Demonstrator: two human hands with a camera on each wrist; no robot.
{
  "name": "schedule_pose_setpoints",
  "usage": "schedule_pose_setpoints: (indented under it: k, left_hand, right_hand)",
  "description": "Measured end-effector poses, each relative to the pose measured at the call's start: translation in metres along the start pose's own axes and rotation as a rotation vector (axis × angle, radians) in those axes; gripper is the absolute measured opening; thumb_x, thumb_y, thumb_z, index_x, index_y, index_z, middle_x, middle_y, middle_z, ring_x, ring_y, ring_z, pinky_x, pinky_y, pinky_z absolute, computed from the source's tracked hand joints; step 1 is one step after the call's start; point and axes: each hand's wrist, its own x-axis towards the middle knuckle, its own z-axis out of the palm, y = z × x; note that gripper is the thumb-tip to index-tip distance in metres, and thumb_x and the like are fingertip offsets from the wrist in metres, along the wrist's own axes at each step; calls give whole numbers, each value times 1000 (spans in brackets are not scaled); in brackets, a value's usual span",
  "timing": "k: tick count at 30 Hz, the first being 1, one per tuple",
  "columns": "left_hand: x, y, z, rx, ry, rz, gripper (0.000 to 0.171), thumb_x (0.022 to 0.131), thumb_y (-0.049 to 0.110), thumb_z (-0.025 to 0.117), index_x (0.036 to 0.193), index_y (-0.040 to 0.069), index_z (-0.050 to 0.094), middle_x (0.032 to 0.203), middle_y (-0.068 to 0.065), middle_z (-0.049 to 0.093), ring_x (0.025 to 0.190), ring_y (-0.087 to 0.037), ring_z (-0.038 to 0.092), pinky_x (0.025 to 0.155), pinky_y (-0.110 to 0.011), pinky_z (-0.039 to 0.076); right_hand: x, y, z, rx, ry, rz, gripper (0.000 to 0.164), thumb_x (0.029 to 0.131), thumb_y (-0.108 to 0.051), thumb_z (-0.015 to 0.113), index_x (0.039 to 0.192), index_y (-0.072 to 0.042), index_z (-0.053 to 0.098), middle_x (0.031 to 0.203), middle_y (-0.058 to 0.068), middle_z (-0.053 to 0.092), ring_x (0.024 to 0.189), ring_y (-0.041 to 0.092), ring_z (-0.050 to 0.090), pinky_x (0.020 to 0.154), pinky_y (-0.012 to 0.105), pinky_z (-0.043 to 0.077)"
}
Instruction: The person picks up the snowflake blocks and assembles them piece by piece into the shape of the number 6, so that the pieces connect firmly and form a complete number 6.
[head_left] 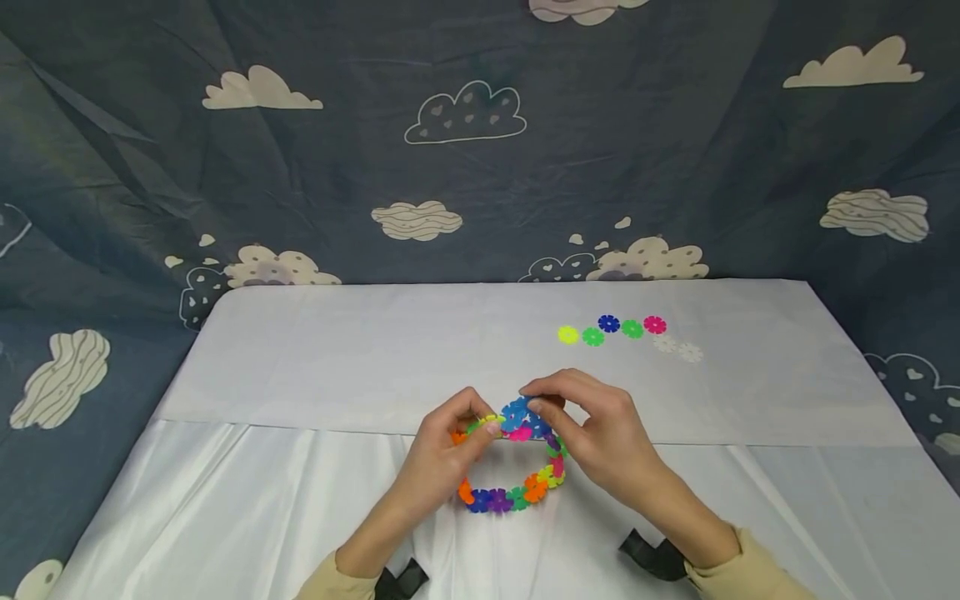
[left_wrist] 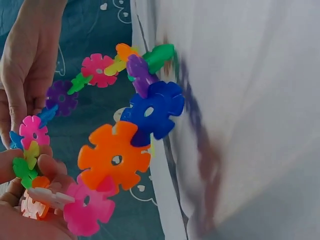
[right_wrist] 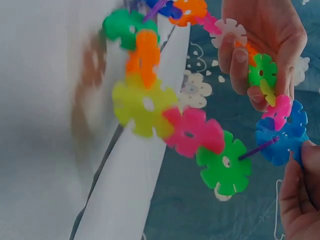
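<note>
A ring of interlocked plastic flower discs point(head_left: 498, 500), in several bright colours, hangs between my two hands over the white table. With thumb and fingers my left hand point(head_left: 442, 446) pinches the ring's upper left side. In the left wrist view the green disc point(left_wrist: 24, 172) lies between those fingertips, with an orange disc point(left_wrist: 36, 205) against the palm. My right hand point(head_left: 611, 433) pinches a light blue disc point(head_left: 516, 411) at the ring's upper right. A second blue disc point(right_wrist: 297, 120) overlaps it in the right wrist view, beside a pink disc point(right_wrist: 278, 112). Whether these blue discs interlock I cannot tell.
Several loose flower discs lie farther back on the white cloth point(head_left: 337, 358), right of centre: yellow point(head_left: 567, 334), green point(head_left: 593, 337), dark blue point(head_left: 609, 323), pink point(head_left: 655, 325) and white point(head_left: 688, 352). A dark curtain with cloud prints point(head_left: 465, 175) hangs behind the table.
</note>
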Motion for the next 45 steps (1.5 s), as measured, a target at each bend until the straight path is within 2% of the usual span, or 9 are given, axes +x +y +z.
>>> schedule_pose_setpoints:
  k: [4,10,17,20,26,31,35,41,45]
  left_hand:
    - [-1,-1,2,-30,-5,0,5,98,9,59,94,10,57,82,-4,54,72,-32,54,65,-28,44]
    - [1,-5,4,-96,-47,-48,6,100,12,56,100,7,53,73,-13,56,66,-34,56,56,-25,40]
    - [4,-7,-6,-151,-78,-108,18,100,9,51,118,8,54,87,-24,56,66,-31,58,61,-30,43]
    - [5,-8,-9,-148,-88,-151,25,102,14,51,126,7,54,82,-18,54,64,-29,56,68,-31,45]
    - [6,-11,-9,-118,-71,-220,25,102,27,55,112,4,59,71,-6,50,63,-32,57,63,-26,42]
    - [6,-11,-8,-110,-85,-227,27,102,29,55,112,5,62,75,-9,53,69,-27,59,69,-28,47]
    - [6,-11,-8,-106,-80,-245,27,102,29,55,112,5,64,78,-8,51,71,-28,59,62,-28,49]
    - [7,-14,-7,-41,-91,-210,33,103,30,52,83,5,53,87,-5,45,75,-20,50,61,-27,45]
    - [7,-16,-8,-35,-90,-193,28,104,26,52,85,6,58,88,-5,49,78,-19,50,64,-27,45]
  right_hand:
    - [-1,1,2,-21,2,4,27,85,-4,76,108,-18,72,99,-13,67,91,5,63,74,22,54]
    - [-4,11,-1,104,-36,131,28,91,-12,71,117,-23,70,104,-16,66,93,9,62,83,29,54]
    - [-5,47,-12,162,-60,311,26,95,-21,67,121,-17,68,112,0,68,99,15,64,83,27,55]
    - [-1,71,-18,86,-71,372,25,95,-16,67,119,-11,68,112,5,69,96,17,65,79,24,54]
    - [18,105,-31,-92,-152,436,25,96,-10,65,120,-5,66,113,9,68,95,23,62,78,34,55]
    - [39,122,-35,-172,-220,447,29,96,-9,64,124,-5,64,122,12,64,104,30,60,80,40,56]
    - [54,133,-33,-228,-253,449,33,95,-8,63,128,-5,62,128,15,60,104,32,59,81,42,55]
    - [68,145,-26,-295,-311,447,36,95,-6,63,131,-4,61,132,18,57,103,32,56,91,46,51]
    - [71,148,-23,-333,-334,421,36,92,-2,65,128,-4,64,126,17,58,100,31,55,91,45,50]
